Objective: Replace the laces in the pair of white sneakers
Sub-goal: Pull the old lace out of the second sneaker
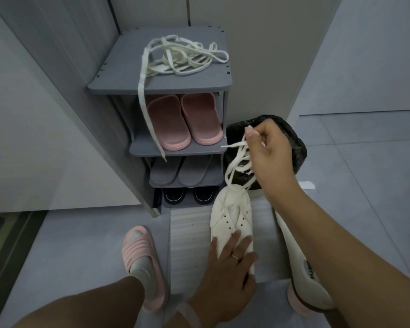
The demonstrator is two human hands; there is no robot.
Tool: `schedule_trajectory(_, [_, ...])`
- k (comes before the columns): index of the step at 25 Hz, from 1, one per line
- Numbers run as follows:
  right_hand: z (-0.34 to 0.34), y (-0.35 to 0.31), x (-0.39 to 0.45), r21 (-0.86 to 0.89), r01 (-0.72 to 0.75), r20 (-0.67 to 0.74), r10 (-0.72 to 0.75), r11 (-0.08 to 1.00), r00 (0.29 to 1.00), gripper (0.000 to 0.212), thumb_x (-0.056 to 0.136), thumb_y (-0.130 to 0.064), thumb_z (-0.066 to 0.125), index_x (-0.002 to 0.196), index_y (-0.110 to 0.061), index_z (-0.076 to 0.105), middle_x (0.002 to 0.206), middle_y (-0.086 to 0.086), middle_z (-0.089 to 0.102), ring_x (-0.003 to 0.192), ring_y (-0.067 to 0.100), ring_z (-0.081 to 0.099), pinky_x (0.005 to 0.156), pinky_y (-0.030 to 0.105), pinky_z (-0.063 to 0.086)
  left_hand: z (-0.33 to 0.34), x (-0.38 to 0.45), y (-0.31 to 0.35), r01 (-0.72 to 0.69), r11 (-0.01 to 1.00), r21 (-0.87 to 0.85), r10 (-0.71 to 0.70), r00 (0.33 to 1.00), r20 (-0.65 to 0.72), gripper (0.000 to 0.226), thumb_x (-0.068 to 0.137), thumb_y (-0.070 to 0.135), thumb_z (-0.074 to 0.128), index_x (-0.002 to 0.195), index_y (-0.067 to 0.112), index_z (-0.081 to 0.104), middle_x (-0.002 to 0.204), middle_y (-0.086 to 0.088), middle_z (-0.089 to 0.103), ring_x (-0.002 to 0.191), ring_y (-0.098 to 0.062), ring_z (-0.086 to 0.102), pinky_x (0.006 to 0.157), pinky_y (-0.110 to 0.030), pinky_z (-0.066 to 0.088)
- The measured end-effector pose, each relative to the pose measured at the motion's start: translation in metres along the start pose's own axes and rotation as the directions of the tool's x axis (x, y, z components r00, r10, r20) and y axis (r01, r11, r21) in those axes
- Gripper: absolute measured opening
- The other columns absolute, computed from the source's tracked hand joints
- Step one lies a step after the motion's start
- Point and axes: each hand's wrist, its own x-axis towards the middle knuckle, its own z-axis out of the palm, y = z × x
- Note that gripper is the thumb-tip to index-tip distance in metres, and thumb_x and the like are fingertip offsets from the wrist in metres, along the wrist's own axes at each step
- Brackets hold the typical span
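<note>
White sneaker [231, 221] lies on a ribbed mat [187, 237], pinned under the flat, straight fingers of the left hand [230, 263]. The right hand [270, 147] pinches its lace [237, 162], lifted above a bin, apparently black-bagged [291, 138]. Spare laces [182, 58] lie atop the grey rack [118, 84].

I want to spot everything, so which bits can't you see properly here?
- Second sneaker, head view: the right arm covers its lace area.
- Dark shoes on the bottom shelf: shadowed and tucked under the shelf above.
- Bin: the black bag and the right hand hide its inside.
</note>
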Motion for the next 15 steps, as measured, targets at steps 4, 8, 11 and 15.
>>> schedule_trajectory(4, [-0.014,-0.028,0.002,0.186,0.101,-0.151,-0.074,0.977,0.986,0.025,0.096,-0.022,0.049,0.071,-0.022,0.044,0.066,-0.001,0.046,0.063,0.023,0.047,0.059,0.040,0.046,-0.002,0.001,0.001,0.006,1.000,0.016,-0.006,1.000,0.018,0.029,0.079,0.041,0.043,0.107,0.039,0.049,0.138,0.012,0.049,0.136,-0.013,0.029,0.099,-0.051,0.039])
schedule_trajectory(8, [-0.023,-0.041,0.014,0.312,0.112,-0.224,-0.042,0.943,0.974,0.023,0.093,-0.028,0.049,0.071,-0.025,0.044,0.070,0.007,0.048,0.066,0.026,0.048,0.056,0.037,0.044,-0.003,0.001,0.001,0.012,1.000,0.028,-0.013,0.999,0.040,0.029,0.079,0.042,0.043,0.107,0.040,0.049,0.138,0.012,0.049,0.136,-0.014,0.028,0.099,-0.050,0.038])
schedule_trajectory(11, [-0.019,-0.007,0.006,-0.246,-0.057,0.180,0.104,0.968,0.978,0.024,0.093,-0.029,0.051,0.070,-0.022,0.047,0.072,0.007,0.056,0.068,0.024,0.057,0.060,0.038,0.049,-0.002,0.001,0.001,0.009,1.000,-0.024,-0.008,1.000,0.023,0.029,0.080,0.040,0.044,0.108,0.038,0.050,0.139,0.011,0.047,0.137,-0.014,0.025,0.100,-0.052,0.035])
schedule_trajectory(15, [0.000,0.042,-0.031,-0.861,0.283,0.459,0.404,0.423,0.791,0.030,0.095,-0.039,0.043,0.109,-0.015,0.055,0.101,0.006,0.063,0.095,0.027,0.061,0.074,0.034,0.045,-0.001,0.001,0.001,0.012,0.999,-0.039,-0.011,1.000,0.021,0.028,0.080,0.039,0.043,0.108,0.037,0.050,0.140,0.009,0.047,0.137,-0.015,0.026,0.100,-0.053,0.037])
